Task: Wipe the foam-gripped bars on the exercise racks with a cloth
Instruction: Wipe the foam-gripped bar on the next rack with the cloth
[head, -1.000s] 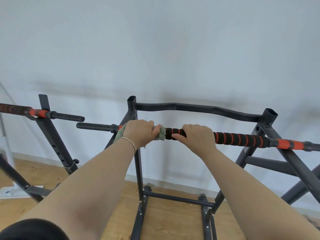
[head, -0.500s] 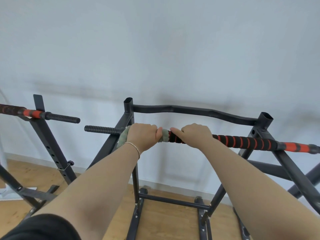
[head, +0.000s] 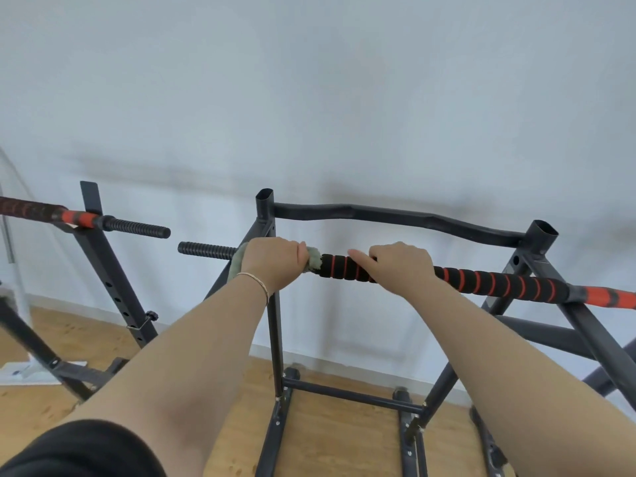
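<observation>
Item 1: foam-gripped bar (head: 499,282), lying across the rack (head: 395,215). Left hand (head: 272,266) clamps the green cloth (head: 313,259) around the bar's left end. Right hand (head: 401,266) grips the foam just beside it, steadying. Step: wiping stroke. Next, likely: slide the cloth rightward, with the right hand giving way.

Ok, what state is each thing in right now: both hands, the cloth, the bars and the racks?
black-and-red foam-gripped bar: lies across the black steel rack, held by both hands.
grey-green cloth: wrapped round the bar near its left end.
left hand: grips the cloth round the bar.
right hand: holds the foam just right of the cloth.
second red-and-black bar: rests on the left rack, untouched.
</observation>
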A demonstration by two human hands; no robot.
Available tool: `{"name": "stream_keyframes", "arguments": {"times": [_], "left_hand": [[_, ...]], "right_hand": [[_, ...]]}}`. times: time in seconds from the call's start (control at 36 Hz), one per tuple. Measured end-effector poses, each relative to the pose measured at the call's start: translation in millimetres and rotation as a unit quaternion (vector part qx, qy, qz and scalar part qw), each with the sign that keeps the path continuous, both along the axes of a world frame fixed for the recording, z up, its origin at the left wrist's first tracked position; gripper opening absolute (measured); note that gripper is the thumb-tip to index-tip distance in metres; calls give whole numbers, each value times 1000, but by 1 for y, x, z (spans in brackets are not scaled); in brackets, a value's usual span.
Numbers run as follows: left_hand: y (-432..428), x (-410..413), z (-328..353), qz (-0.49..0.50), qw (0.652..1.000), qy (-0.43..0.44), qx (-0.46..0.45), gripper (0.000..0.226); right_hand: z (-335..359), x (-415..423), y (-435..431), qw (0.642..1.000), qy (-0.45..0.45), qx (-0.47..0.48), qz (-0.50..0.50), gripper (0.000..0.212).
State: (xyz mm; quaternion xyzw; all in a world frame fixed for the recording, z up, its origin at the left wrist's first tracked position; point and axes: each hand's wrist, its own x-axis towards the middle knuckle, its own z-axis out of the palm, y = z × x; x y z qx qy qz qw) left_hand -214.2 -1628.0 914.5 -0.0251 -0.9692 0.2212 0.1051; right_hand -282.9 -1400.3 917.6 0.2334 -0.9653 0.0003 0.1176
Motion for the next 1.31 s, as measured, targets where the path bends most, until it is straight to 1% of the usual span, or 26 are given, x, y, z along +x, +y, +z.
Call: {"name": "stream_keyframes", "arguments": {"times": [0.11,0.17,0.22,0.31,0.33,0.36,0.44,0.53,0.58,0.64,0.67,0.69,0.72,0.78,0.81,0.83,0.86,0.92,0.94,0.97,1.03,1.08,1.11,1.17,1.25,1.31], "left_hand": [[0,1,0,-8,1000,5,-4,20],[-1,0,-2,-11,1000,14,-1,18],[-2,0,-4,-7,1000,21,8,16],[-2,-1,-7,8,999,29,23,12],[-1,-1,-7,14,999,29,25,12],[0,0,-6,14,999,29,34,11],[-2,-3,2,16,998,-2,57,11],[-3,-7,12,15,996,-50,73,14],[-2,-7,12,33,994,-24,102,13],[3,-1,10,64,987,31,143,12],[7,1,8,66,986,56,140,15],[10,0,4,50,986,84,132,19],[13,-1,0,26,982,108,152,25],[22,-5,-2,-5,958,136,252,38],[30,-3,1,-10,935,137,326,38],[37,-1,7,8,897,135,420,29],[43,4,15,17,859,150,490,16],[55,8,25,34,764,159,624,21],[60,8,26,21,742,153,652,23],[65,10,31,2,710,144,690,23],[74,12,38,-21,679,135,722,22],[79,7,42,-26,676,130,725,20],[82,5,42,-27,684,125,719,19],[87,3,45,-32,679,114,724,18],[96,4,50,-32,666,93,740,19],[100,4,51,-32,654,78,751,21]], "right_hand": [[6,-7,-15,994,-99,13,33,67],[6,-8,-17,993,-117,13,34,65],[7,-5,-15,996,-80,25,38,62],[-3,5,-7,994,58,52,75,34],[-6,8,-6,992,88,53,78,32],[-9,10,-6,990,106,53,71,35],[-16,8,-6,990,130,26,45,57],[-21,8,-4,988,147,4,54,61],[-20,7,-2,991,124,-11,55,57],[-17,7,-1,994,87,-34,60,52],[-16,8,-1,994,75,-46,71,50],[-15,10,-2,992,70,-59,86,48],[-15,13,-2,990,65,-78,101,47],[-13,19,-5,984,42,-129,116,47],[-12,23,-8,982,26,-151,113,48],[-10,26,-10,980,13,-169,106,48],[-8,29,-12,978,2,-185,95,48],[-4,34,-14,970,-31,-233,65,48],[-1,35,-15,961,-54,-265,52,48],[3,37,-14,951,-79,-297,44,46],[11,41,-13,929,-112,-350,39,32],[18,45,-9,898,-136,-417,36,27],[22,48,-7,878,-148,-455,33,26],[27,51,-1,847,-159,-507,25,19],[35,51,9,808,-176,-563,13,13],[38,50,18,766,-209,-608,7,14]]}}
